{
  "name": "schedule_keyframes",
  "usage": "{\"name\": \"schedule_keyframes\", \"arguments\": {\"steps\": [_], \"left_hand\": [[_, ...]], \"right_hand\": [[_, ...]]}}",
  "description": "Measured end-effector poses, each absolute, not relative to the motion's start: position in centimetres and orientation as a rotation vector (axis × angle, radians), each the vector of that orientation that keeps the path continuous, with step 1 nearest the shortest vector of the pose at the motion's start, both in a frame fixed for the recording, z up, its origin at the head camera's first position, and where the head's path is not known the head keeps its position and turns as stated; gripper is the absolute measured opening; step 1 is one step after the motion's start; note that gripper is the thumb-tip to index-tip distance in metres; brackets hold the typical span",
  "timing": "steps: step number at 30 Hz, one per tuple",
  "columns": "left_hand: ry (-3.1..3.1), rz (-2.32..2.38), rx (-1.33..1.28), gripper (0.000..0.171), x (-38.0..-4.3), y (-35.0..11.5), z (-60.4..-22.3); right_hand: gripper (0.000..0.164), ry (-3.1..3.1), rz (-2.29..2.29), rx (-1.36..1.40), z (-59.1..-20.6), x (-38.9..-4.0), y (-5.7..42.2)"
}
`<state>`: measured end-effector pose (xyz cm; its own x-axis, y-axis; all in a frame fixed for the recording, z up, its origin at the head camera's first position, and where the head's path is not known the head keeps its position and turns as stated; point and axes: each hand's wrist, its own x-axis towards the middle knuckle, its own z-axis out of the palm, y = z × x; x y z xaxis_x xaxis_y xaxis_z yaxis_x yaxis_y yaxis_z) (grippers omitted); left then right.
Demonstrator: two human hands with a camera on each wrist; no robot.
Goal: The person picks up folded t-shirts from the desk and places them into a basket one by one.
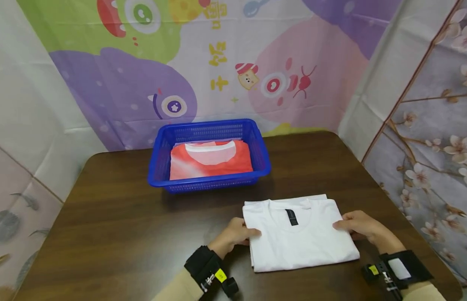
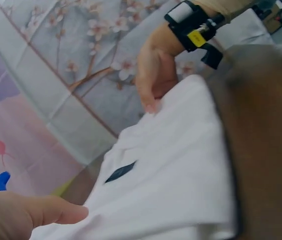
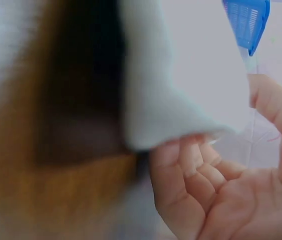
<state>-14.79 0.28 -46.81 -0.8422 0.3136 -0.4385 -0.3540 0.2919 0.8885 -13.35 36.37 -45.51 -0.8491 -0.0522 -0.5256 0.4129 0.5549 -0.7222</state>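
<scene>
A folded white T-shirt (image 1: 305,242), with a black neck label (image 1: 291,217), is held by its two side edges over the front right part of the table. My left hand (image 1: 237,232) grips its left edge, thumb on top and the other fingers underneath. At the opposite edge my right hand (image 1: 359,224) pinches the cloth the same way; in the right wrist view the fingers (image 3: 180,175) curl under the fold. The left wrist view shows the shirt (image 2: 165,165) stretching between both hands, its collar side toward the back.
Behind the shirt stands a blue plastic basket (image 1: 209,184) holding a folded red and pink garment (image 1: 214,161). The brown wooden table (image 1: 124,234) extends to the left. A patterned cloth (image 1: 218,100) hangs at the back, and a floral one (image 1: 437,167) at the right.
</scene>
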Motion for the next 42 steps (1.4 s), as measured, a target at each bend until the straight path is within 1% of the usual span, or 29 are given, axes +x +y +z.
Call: {"name": "schedule_keyframes", "arguments": {"steps": [1,2,4,6,11,16,18,24,29,33,37,42], "left_hand": [[2.026,1.591,-0.056,0.036,-15.3,0.4,-46.8],[2.033,1.595,-0.077,0.038,-15.9,0.5,-46.8],[2.051,1.605,-0.119,0.042,-16.8,0.7,-46.7],[2.074,1.611,-0.153,0.043,-17.5,1.0,-46.7],[2.107,1.612,-0.184,0.042,-17.9,1.1,-46.9],[2.128,1.619,-0.155,0.039,-17.4,-0.1,-47.4],[2.137,1.619,-0.135,0.039,-17.0,-1.1,-47.6],[2.177,1.608,-0.112,0.038,-15.2,-5.1,-47.6],[2.214,1.632,-0.147,0.033,-13.8,-8.9,-47.4],[2.214,1.633,-0.165,0.033,-13.0,-11.4,-47.4],[2.198,1.632,-0.159,0.036,-12.7,-12.7,-47.4],[2.203,1.639,-0.195,0.034,-12.9,-12.7,-47.6]], "right_hand": [[0.021,2.294,-1.255,0.320,-45.5,-13.8,36.3],[0.022,2.292,-1.269,0.351,-45.5,-14.3,36.1],[0.033,2.297,-1.293,0.406,-45.5,-15.2,35.9],[0.036,2.303,-1.316,0.441,-45.5,-15.9,35.7],[0.033,2.329,-1.322,0.476,-45.9,-16.7,35.3],[0.039,2.345,-1.302,0.467,-46.2,-16.5,34.3],[0.039,2.343,-1.300,0.439,-46.3,-16.2,33.5],[0.042,2.289,-1.352,0.309,-46.8,-15.2,30.0],[0.043,2.207,-1.400,0.190,-47.0,-14.6,26.5],[0.042,2.141,-1.420,0.104,-47.3,-14.5,24.2],[0.038,2.168,-1.372,0.117,-47.3,-14.6,22.8],[0.036,2.261,-1.290,0.154,-46.4,-15.3,22.4]]}}
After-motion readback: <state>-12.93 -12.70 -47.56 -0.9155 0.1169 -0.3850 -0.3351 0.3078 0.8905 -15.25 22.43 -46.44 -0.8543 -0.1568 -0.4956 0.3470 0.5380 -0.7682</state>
